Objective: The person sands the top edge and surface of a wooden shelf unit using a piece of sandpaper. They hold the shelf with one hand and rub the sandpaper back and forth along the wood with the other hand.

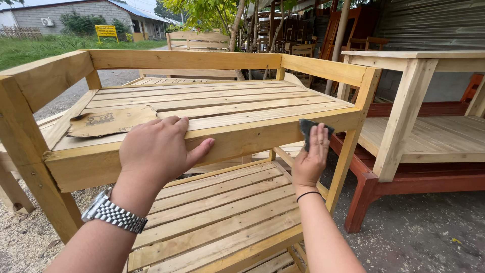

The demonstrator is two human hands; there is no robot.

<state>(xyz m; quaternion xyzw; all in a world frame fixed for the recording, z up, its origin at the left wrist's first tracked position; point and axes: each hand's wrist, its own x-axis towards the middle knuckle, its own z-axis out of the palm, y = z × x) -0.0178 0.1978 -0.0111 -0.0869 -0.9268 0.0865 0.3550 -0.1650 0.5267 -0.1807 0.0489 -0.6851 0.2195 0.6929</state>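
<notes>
A pale wooden slatted shelf unit [237, 103] stands in front of me, with an upper tier and a lower tier [222, 212]. My left hand [156, 151], with a metal watch on the wrist, rests flat on the front rail of the upper tier, fingers over its edge. My right hand [309, 159] presses a dark piece of sandpaper [307, 126] against the same front rail near its right post. A brown worn sheet of sandpaper [108, 121] lies on the upper slats at the left.
A second unfinished wooden table [404, 116] stands to the right, over a red-brown wooden frame [404, 184]. More wooden furniture is stacked behind. Gravel ground lies at the left, dark ground at the right. Grass and a building are far off.
</notes>
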